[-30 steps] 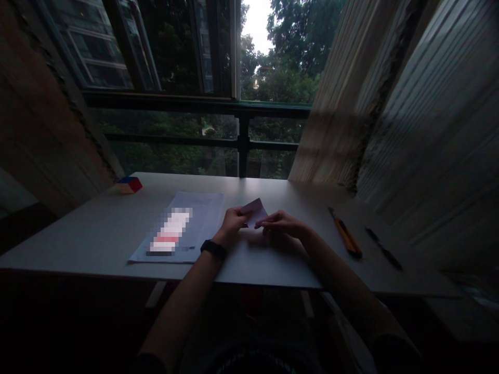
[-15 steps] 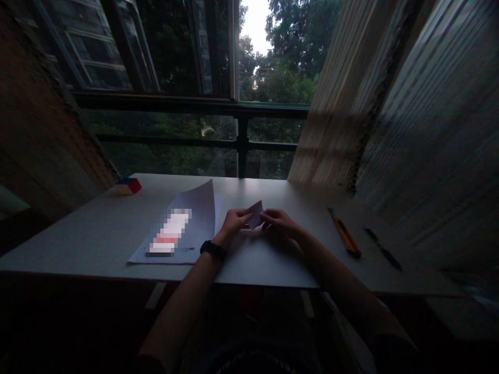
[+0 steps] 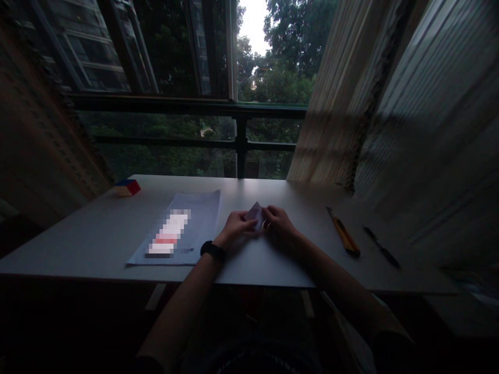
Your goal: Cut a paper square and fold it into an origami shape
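Observation:
A small folded piece of paper [image 3: 254,214] is held just above the table, its pointed tip facing away from me. My left hand [image 3: 236,224] pinches it from the left, thumb across the near face. My right hand [image 3: 278,221] has its fingers closed at the paper's right edge; the fingertips are partly hidden, in shadow. A dark band sits on my left wrist. To the left of my hands, flat sheets of paper [image 3: 205,223] lie on the white table [image 3: 105,234].
A cube puzzle [image 3: 128,187] stands at the table's far left corner. On the right lie a yellow-orange utility knife [image 3: 343,235] and a slim dark pen-like tool [image 3: 382,247]. Behind the table are a window railing [image 3: 195,106] and curtains [image 3: 323,104].
The raised far corner of the sheets at the left has dropped flat. The folded paper has turned so its tip points more upright, and my right fingers have shifted along its right edge.

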{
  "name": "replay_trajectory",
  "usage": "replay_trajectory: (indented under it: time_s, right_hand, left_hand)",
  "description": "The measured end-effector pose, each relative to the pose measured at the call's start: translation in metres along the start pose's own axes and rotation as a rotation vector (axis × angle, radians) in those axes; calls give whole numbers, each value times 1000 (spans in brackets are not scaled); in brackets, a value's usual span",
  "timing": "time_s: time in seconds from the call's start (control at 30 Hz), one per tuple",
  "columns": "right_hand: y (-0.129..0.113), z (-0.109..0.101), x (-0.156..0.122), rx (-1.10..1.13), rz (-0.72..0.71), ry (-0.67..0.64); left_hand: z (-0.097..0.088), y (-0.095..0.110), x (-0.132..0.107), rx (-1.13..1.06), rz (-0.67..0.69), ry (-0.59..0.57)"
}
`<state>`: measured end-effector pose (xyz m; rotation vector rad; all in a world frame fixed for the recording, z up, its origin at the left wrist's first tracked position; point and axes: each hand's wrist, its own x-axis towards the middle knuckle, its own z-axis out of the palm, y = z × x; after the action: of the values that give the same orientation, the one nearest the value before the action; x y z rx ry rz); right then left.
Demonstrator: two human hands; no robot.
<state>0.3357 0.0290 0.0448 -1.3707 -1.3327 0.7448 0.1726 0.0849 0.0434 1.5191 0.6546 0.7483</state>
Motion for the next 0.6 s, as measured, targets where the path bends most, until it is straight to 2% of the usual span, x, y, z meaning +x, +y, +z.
replay_trajectory:
  time_s: [0.2, 0.4, 0.6]
  right_hand:
    - [-5, -1, -3, 97, 105, 15]
    - [2, 1, 0, 54, 174, 95]
    - [0, 3, -1, 135, 163, 96]
  left_hand:
    - [4, 5, -2, 26, 38, 32]
    - [5, 1, -2, 269, 177, 20]
    - [3, -5, 2, 266, 130, 30]
